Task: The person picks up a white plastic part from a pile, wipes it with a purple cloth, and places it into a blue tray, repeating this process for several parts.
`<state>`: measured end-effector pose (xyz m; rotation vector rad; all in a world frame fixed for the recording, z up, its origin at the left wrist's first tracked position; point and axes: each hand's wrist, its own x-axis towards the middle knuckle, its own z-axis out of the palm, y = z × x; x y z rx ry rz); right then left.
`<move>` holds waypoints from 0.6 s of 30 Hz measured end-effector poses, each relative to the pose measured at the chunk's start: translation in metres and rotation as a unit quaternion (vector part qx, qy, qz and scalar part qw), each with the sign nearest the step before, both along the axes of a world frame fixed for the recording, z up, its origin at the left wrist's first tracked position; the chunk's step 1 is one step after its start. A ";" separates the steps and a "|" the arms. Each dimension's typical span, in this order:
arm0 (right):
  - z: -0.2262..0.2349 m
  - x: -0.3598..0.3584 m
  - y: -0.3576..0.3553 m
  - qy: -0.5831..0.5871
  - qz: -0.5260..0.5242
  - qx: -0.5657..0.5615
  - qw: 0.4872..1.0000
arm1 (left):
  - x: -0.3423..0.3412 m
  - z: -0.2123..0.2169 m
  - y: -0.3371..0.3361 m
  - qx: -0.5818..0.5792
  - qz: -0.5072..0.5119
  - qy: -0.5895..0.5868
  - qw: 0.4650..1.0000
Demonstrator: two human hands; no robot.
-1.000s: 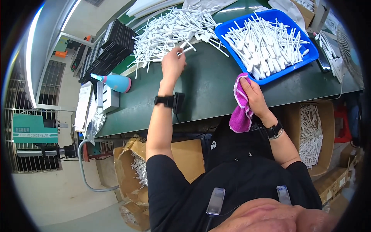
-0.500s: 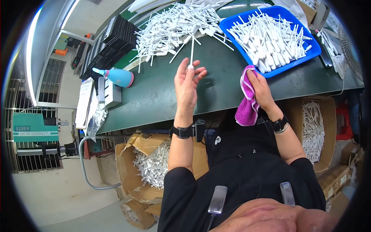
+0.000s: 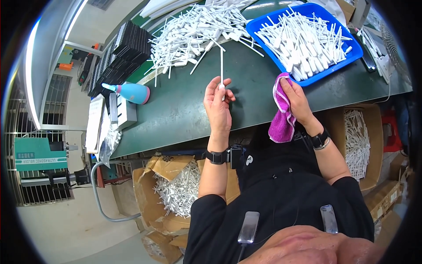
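Observation:
Between the fingers of my left hand (image 3: 218,108) is a white plastic stick with a thicker end (image 3: 222,66). Its thin shaft points away from me, and the thick end lies at my fingertips. My right hand (image 3: 297,100) grips a purple cloth with a pale edge (image 3: 281,121), which hangs down past the table's front edge. Beyond my left hand spreads a loose heap of similar white sticks (image 3: 193,35). A blue tray (image 3: 327,74) filled with more of them stands beyond my right hand, the thick ends mostly toward me.
A blue squeeze bottle (image 3: 132,93) lies near stacked black trays (image 3: 127,48) on the left of the green table (image 3: 176,105). Cardboard boxes of white sticks (image 3: 145,198) (image 3: 373,145) stand below the table. A fan (image 3: 391,48) is at far right.
My left hand has come slightly nearer and to the right, bringing the white stick with it. The right hand and the purple cloth stay almost in place.

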<state>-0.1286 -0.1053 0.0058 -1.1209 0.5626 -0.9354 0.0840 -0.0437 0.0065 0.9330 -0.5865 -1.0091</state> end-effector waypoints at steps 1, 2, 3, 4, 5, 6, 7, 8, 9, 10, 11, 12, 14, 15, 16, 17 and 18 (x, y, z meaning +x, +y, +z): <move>0.002 0.003 0.002 0.000 0.001 0.000 1.000 | 0.001 0.000 0.001 -0.002 -0.001 -0.004 1.000; 0.007 0.008 0.006 -0.032 -0.054 0.082 0.995 | 0.001 -0.001 0.004 -0.003 0.000 -0.004 1.000; 0.020 0.015 0.010 -0.064 -0.112 0.163 0.978 | -0.005 0.005 0.004 -0.006 -0.004 -0.001 1.000; 0.032 0.020 0.012 -0.096 -0.169 0.241 0.951 | -0.012 0.012 0.006 -0.009 -0.008 0.001 1.000; 0.042 0.024 0.014 -0.098 -0.172 0.241 0.950 | -0.018 0.018 0.007 -0.011 -0.012 0.003 1.000; 0.053 0.028 0.018 -0.123 -0.169 0.286 0.935 | -0.024 0.022 0.010 -0.008 -0.016 0.004 1.000; 0.061 0.030 0.022 -0.149 -0.165 0.331 0.917 | -0.030 0.025 0.013 0.010 -0.067 -0.019 0.998; 0.066 0.030 0.025 -0.175 -0.162 0.373 0.897 | -0.037 0.030 0.018 0.026 -0.118 -0.042 0.992; 0.059 0.029 0.026 -0.175 -0.167 0.375 0.895 | -0.043 0.032 0.023 0.042 -0.168 -0.065 0.983; 0.045 0.027 0.022 -0.185 -0.104 0.330 0.920 | -0.051 0.030 0.026 0.043 -0.174 -0.064 0.982; 0.031 0.025 0.018 -0.193 -0.040 0.283 0.938 | -0.060 0.028 0.030 0.085 -0.214 -0.087 0.969; 0.022 0.020 0.012 -0.200 0.024 0.235 0.951 | -0.066 0.028 0.033 0.126 -0.255 -0.109 0.953; 0.015 0.011 -0.015 -0.278 0.034 0.197 0.939 | -0.073 0.033 0.040 0.151 -0.317 -0.067 0.934; 0.012 0.005 -0.027 -0.350 0.055 0.157 0.922 | -0.079 0.035 0.045 0.175 -0.368 -0.022 0.913; 0.010 0.000 -0.031 -0.418 0.078 0.114 0.898 | -0.082 0.035 0.047 0.197 -0.413 0.023 0.889; 0.010 -0.003 -0.028 -0.416 0.070 0.115 0.899 | -0.084 0.032 0.048 0.200 -0.419 0.026 0.885; 0.015 -0.003 -0.025 -0.369 0.040 0.141 0.918 | -0.084 0.027 0.046 0.181 -0.370 -0.005 0.911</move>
